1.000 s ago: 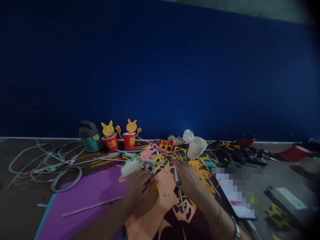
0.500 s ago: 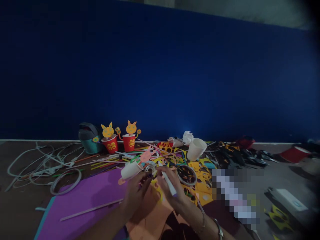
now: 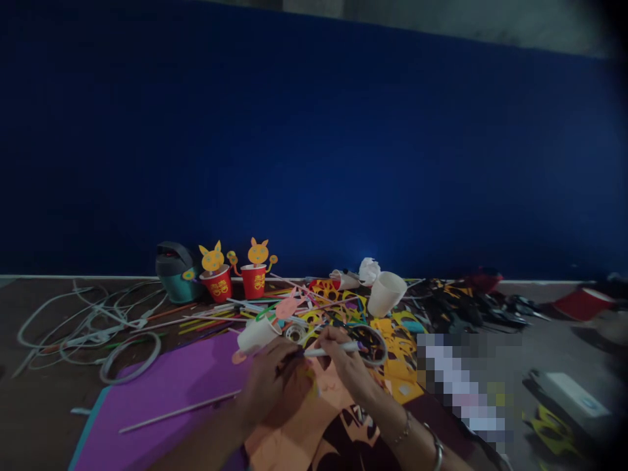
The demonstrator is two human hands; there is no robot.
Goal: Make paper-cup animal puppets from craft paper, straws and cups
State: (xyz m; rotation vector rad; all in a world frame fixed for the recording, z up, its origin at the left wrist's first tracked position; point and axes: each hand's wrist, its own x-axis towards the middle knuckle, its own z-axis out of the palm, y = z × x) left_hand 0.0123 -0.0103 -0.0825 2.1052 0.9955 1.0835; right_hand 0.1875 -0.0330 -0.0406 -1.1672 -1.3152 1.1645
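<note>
- A deep blue wall (image 3: 304,144) is filling most of the view, spreading from nine o'clock over twelve to three and showing a plain, smooth face.
- A grey-green strip (image 3: 441,26) is running above it from eleven to two o'clock, its lower edge sloping down toward two; its material is staying unclear.
- A faint bluish glow (image 3: 366,250) is brightening the wall low down, just off centre toward three o'clock.
- The wall is darkening toward ten o'clock, and black shadow is closing the corner at two.
- A pale edging (image 3: 88,277) is lining the wall's foot.
- The tabletop (image 3: 24,418) is looking dark brown at eight o'clock, greyer at four.
</note>
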